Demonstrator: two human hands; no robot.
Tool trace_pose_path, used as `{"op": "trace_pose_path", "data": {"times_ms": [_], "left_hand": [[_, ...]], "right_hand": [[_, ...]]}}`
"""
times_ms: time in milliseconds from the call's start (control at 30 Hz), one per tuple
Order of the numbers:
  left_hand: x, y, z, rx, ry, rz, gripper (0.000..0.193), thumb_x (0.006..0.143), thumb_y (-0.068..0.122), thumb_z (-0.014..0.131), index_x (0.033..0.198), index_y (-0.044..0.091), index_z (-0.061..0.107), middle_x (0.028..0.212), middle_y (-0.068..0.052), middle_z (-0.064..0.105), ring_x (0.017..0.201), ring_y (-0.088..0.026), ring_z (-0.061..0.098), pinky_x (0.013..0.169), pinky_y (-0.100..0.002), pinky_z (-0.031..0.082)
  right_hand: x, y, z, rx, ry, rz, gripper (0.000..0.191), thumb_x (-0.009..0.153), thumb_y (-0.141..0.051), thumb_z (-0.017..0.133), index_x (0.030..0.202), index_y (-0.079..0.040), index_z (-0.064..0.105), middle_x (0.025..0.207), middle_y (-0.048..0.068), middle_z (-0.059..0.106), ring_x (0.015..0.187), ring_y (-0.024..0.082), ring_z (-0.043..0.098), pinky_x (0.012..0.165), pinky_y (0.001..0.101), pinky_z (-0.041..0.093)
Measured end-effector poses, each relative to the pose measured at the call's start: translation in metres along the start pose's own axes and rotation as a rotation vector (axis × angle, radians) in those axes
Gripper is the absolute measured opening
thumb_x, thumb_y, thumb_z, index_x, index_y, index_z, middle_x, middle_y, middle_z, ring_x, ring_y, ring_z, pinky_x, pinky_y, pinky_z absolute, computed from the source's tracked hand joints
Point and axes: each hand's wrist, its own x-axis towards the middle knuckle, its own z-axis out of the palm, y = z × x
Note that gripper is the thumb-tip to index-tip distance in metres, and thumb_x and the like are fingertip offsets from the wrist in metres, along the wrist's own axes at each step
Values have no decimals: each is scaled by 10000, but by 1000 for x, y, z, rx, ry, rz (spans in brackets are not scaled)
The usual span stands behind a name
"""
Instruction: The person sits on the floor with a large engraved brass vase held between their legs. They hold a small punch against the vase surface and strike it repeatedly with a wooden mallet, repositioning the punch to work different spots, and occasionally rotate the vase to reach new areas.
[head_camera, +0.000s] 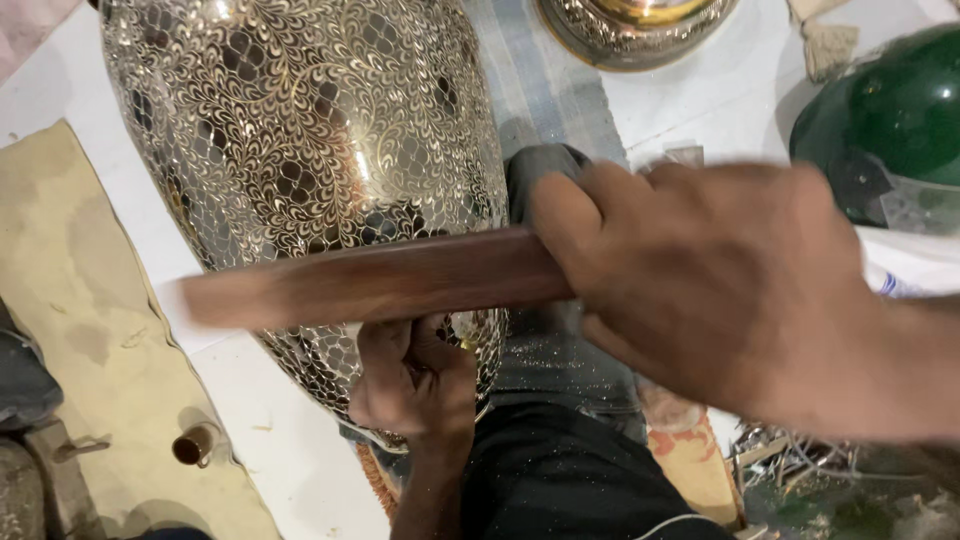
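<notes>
A large brass vase (300, 140) covered in fine engraved floral patterning fills the upper left and lies tilted against my lap. My right hand (700, 280) grips one end of a brown wooden stick (370, 280), held level across the vase's lower body and blurred by motion. My left hand (415, 385) is fisted below the stick, pressed against the vase's lower curve; a small tool seems to sit inside the fist, but most of it is hidden.
A second engraved brass vessel (630, 25) stands at the top. A green domed object (890, 120) lies at the right. A tan cloth (90, 330) covers the floor at left, with a small brass tube (195, 445) on it. Metal scraps (800, 460) lie lower right.
</notes>
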Motion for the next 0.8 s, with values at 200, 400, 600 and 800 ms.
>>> {"op": "trace_pose_path", "data": {"times_ms": [200, 400, 600, 800], "left_hand": [[-1, -5, -8, 93, -56, 76, 222, 812, 44, 792, 845, 34, 573, 588, -5, 520, 405, -123, 415, 440, -333, 365], [7, -6, -10, -50, -84, 253, 302, 985, 99, 787, 1119, -26, 547, 954, -64, 662, 613, -179, 629, 502, -303, 506], [4, 0, -4, 133, -63, 18, 109, 971, -44, 724, 1007, -3, 630, 784, -54, 709, 539, -93, 637, 457, -254, 477], [8, -3, -10, 111, -27, 42, 29, 856, -92, 643, 882, -107, 645, 560, -30, 601, 382, -106, 509, 419, -306, 380]], "right_hand": [[-1, 7, 6, 83, 58, -72, 458, 603, -279, 824, 921, -89, 556, 697, 27, 628, 526, 230, 643, 444, 381, 510], [3, 3, 8, 494, -5, -19, 234, 790, -81, 727, 938, -111, 549, 729, -3, 583, 526, 167, 555, 403, 328, 443], [6, 4, -8, 343, 133, -18, 438, 628, -176, 785, 980, -60, 553, 656, 10, 617, 470, 192, 582, 344, 377, 421], [8, -2, -8, 107, 125, -82, 305, 765, -207, 741, 914, -81, 507, 728, 32, 616, 542, 193, 604, 436, 341, 481]]}}
